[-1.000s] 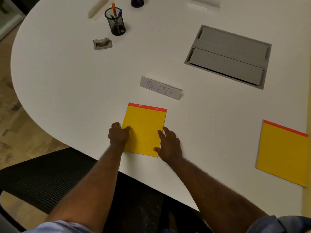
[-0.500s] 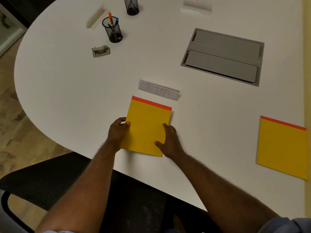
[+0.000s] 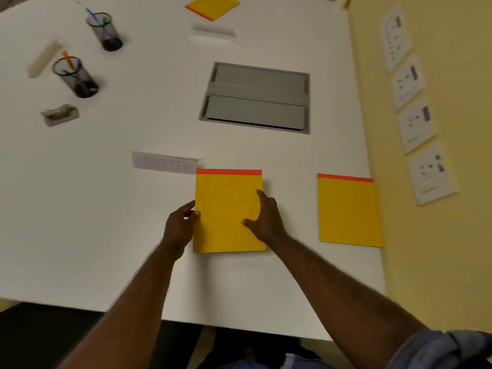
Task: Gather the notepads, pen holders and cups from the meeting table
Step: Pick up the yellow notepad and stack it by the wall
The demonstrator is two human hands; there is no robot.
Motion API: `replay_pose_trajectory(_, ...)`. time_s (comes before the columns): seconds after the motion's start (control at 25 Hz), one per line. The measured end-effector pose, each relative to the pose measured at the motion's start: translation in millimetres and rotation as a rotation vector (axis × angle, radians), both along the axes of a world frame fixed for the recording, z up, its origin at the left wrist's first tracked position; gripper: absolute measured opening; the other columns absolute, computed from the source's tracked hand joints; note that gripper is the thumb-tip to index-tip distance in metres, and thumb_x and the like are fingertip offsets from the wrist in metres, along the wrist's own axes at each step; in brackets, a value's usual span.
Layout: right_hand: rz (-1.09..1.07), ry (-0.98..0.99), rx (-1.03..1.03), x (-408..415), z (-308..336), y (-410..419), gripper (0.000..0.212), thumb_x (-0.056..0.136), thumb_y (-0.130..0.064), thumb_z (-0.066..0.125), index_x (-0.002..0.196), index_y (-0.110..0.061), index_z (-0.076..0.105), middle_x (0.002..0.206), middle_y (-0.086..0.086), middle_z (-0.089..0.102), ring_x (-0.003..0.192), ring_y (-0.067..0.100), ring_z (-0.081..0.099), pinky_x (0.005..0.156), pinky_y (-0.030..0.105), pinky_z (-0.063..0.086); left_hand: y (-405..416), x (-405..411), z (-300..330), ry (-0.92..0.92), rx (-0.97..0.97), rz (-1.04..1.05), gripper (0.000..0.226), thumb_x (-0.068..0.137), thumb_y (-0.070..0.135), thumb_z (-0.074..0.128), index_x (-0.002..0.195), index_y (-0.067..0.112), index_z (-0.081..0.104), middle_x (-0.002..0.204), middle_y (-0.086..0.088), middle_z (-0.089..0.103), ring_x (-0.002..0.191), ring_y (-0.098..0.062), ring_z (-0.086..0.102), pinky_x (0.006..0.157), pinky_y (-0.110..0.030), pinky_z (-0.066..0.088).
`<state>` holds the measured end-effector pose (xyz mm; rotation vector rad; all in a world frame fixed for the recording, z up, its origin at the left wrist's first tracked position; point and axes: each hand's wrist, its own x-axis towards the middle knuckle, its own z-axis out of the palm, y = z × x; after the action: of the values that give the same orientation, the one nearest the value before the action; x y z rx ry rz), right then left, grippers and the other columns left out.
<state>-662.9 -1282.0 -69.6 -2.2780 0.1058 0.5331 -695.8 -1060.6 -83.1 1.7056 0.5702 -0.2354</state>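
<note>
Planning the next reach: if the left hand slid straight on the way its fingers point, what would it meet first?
Probably the name card: the left hand, gripping the notepad, points up-table toward it, though the exact line is uncertain.

Tabletop (image 3: 133, 235): white, lying under everything.
Hatch (image 3: 257, 98): grey, sitting recessed mid-tabletop.
Name card (image 3: 165, 163): lying flat, writing blurred.
Far card (image 3: 213, 31): standing beyond the hatch.
Clip (image 3: 60, 115): grey, lying at left.
Wall (image 3: 426, 235): yellow, running along the right.
Sheets (image 3: 415, 123): four, hanging on the wall.
</note>
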Motion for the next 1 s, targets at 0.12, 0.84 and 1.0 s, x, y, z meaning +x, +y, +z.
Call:
replay_pose_trajectory(0.12, -0.083, 0.009, -0.070, 9, -1, -64, 0.096, 0.079, -0.033, 0.078, 0.152, -0.017, 0.019, 0.150, 0.013, 0.032, 0.135, 0.032, 0.037, 0.107, 0.043, 0.038, -59, 19, -5, 0.050, -0.005, -0.105, 0.038, 0.097, 0.009, 0.053, 0.136, 0.013, 0.055, 0.099, -0.009, 0.063, 0.093, -0.032, 0.062, 0.086, -0.051, 0.054)
replay_pose_trajectory(0.84, -0.406, 0.128, -0.330, 38, -31, -234, 0.110, 0.068, -0.053, 0.080, 0.152, -0.020, 0.016, 0.149, 0.014, 0.028, 0.134, 0.035, 0.033, 0.099, 0.050, 0.037, -257, 83, -29, 0.085, -0.041, -0.275, 0.029, 0.088, -0.002, 0.065, 0.116, 0.004, 0.062, 0.088, -0.007, 0.064, 0.080, -0.020, 0.065, 0.054, -0.020, 0.055)
replay_pose_trajectory(1.0, -0.411, 0.108, -0.373, 38, -32, -243, 0.108, 0.070, -0.056, 0.078, 0.152, -0.019, 0.017, 0.154, 0.014, 0.022, 0.141, 0.036, 0.024, 0.109, 0.054, 0.030, -275, 87, -33, 0.101, -0.056, -0.271, 0.030, 0.087, -0.001, 0.066, 0.116, 0.006, 0.061, 0.089, -0.007, 0.065, 0.085, -0.026, 0.066, 0.058, -0.025, 0.056)
